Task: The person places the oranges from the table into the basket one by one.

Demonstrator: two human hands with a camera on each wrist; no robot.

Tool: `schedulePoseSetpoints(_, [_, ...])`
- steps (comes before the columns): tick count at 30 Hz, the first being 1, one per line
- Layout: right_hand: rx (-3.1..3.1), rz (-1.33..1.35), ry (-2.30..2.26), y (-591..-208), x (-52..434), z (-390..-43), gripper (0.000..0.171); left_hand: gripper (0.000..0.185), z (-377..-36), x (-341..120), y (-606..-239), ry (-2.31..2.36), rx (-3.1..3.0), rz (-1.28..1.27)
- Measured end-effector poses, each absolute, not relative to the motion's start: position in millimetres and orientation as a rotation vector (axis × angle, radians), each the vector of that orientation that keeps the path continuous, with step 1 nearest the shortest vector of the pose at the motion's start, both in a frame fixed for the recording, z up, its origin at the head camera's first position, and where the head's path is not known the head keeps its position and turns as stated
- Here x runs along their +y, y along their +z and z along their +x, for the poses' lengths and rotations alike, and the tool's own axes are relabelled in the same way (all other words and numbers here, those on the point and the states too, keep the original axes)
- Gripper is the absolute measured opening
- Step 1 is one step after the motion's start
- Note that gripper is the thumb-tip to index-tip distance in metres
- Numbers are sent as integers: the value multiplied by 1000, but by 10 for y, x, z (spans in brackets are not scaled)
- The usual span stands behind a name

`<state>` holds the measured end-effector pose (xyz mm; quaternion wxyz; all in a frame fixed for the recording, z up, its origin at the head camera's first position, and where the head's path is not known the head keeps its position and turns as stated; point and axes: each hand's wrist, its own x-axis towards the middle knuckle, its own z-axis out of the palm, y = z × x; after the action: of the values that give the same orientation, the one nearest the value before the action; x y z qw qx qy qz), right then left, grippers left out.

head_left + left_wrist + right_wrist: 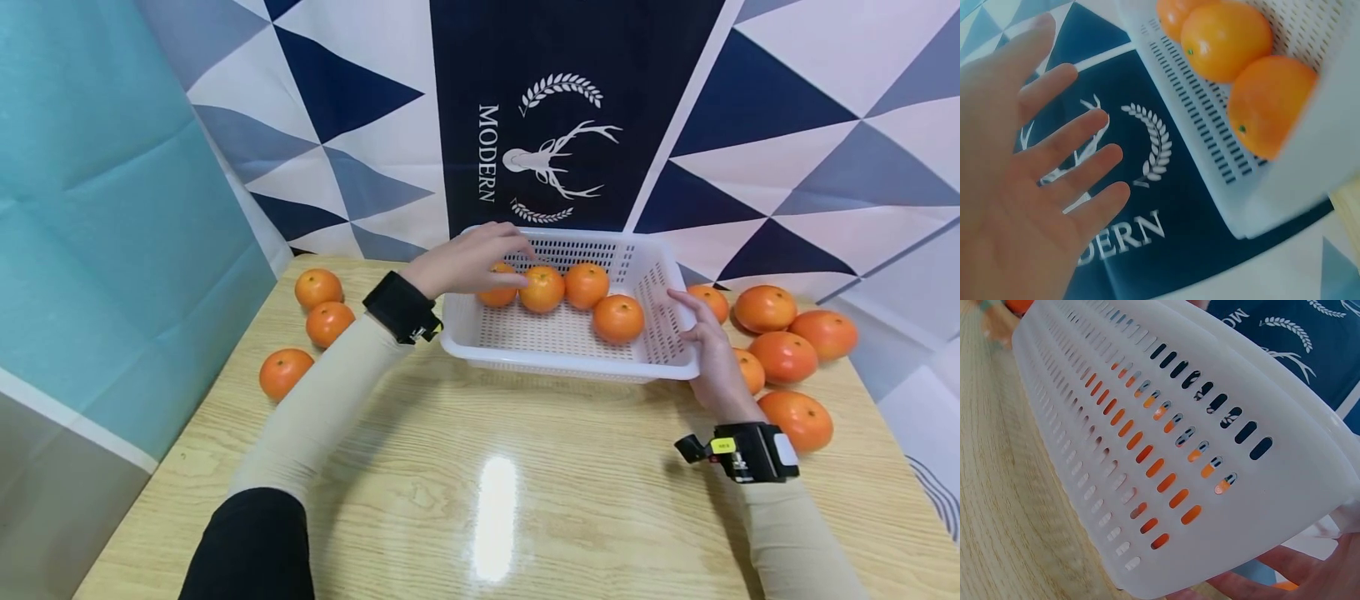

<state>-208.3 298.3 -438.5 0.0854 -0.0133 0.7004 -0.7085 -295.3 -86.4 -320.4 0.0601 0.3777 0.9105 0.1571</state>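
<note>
A white perforated plastic basket [551, 360] stands on the table with several oranges in it, one being the orange [618, 318] near its right end. My left hand [480, 260] hovers over the basket's left end, near the leftmost orange [497, 292]. In the left wrist view the fingers of that left hand [1054, 169] are spread and hold nothing. At the other end, my right hand [716, 362] grips the basket's right rim, thumb and a finger over the edge. The right wrist view shows fingers [1291, 565] against the outside of the basket's end, partly hidden by it.
Three oranges [285, 374] lie on the table [420, 500] left of the basket. More large oranges [795, 421] cluster to the right, close by the right hand and wrist. Behind the basket hangs a patterned cloth [555, 50] with a deer print.
</note>
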Motion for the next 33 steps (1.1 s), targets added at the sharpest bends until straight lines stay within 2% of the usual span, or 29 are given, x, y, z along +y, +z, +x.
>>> schedulePoseSetpoints(10, [2104,-28,-2109,-4387,2983,-2080,75,51,-2882,-1304,-3278,567,2832,1010])
schedulePoseSetpoints(17, [2096,-28,-2109,-4378,2980,-2076,75,45,-2834,-1581,-3345,590,2870,977])
schedulePoseSetpoints(33, [2089,-40,-2130,-4386,2980,-2089,75,47,-2693,-2336,-3479,583,2964,797])
